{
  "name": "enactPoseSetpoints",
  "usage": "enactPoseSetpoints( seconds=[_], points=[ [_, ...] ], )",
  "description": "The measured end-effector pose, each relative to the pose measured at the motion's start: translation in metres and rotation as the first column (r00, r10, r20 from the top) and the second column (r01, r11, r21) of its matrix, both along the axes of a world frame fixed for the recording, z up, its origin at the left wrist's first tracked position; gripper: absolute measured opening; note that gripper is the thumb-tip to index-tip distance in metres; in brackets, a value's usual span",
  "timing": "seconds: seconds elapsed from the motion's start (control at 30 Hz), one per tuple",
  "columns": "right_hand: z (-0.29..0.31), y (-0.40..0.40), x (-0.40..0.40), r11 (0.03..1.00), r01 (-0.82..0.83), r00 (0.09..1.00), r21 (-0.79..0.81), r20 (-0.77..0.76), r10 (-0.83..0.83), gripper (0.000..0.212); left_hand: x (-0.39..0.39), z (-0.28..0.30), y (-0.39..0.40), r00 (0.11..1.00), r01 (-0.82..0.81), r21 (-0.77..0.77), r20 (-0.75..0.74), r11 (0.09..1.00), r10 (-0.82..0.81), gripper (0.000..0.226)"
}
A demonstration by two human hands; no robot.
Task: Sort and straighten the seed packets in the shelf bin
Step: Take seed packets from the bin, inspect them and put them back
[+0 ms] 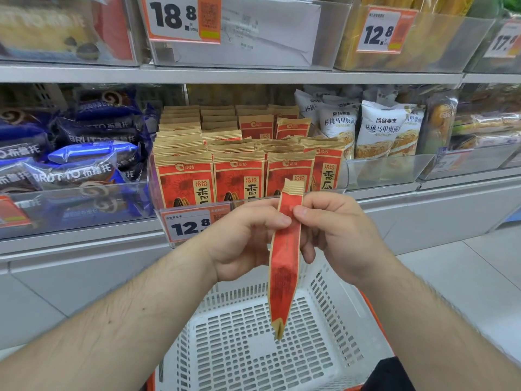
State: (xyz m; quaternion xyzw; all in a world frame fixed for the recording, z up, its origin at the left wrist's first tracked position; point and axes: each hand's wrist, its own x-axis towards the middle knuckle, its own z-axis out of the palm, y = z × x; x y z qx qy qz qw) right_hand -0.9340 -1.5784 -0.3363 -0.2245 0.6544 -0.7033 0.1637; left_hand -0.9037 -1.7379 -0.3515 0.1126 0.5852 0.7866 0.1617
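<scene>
Hands pinch one seed packet [283, 258] edge-on: my left hand [242, 238] and right hand [335, 232], over the white basket [253, 348].

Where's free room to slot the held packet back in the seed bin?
Front row is packed wall to wall. A lower gap sits behind it, right of centre, before two back packets. White basket below is bare. Both the left hand and right hand pinch the packet.
</scene>
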Motion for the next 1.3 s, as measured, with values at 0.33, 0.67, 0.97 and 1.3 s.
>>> enactPoseSetpoints(
  seconds=[0.33, 0.67, 0.97, 1.3],
  points=[
    [-0.003, 0.002, -0.002, 1.000, 0.005, 1.000, 0.002, -0.026, -0.005, 0.020, -0.004, -0.002, 0.000, 1.000, -0.011, 0.003, 0.002, 1.000, 0.011, 0.027],
    [0.007, 0.023, -0.005, 0.818, -0.183, 0.940, 0.545, -0.148, 0.309, 0.036, -0.005, 0.016, -0.004, 0.890, -0.454, 0.173, 0.048, 0.874, 0.453, 0.055],
    [0.010, 0.022, -0.002, 0.693, -0.177, 0.921, 0.699, -0.131, 0.367, 0.016, -0.005, 0.016, -0.007, 0.852, -0.523, 0.197, 0.134, 0.829, 0.506, 0.051],
    [0.004, 0.026, -0.008, 0.781, -0.307, 0.922, 0.544, -0.034, 0.386, 0.026, -0.004, 0.015, -0.009, 0.917, -0.399, 0.186, 0.088, 0.898, 0.389, 0.041]
  ],
)
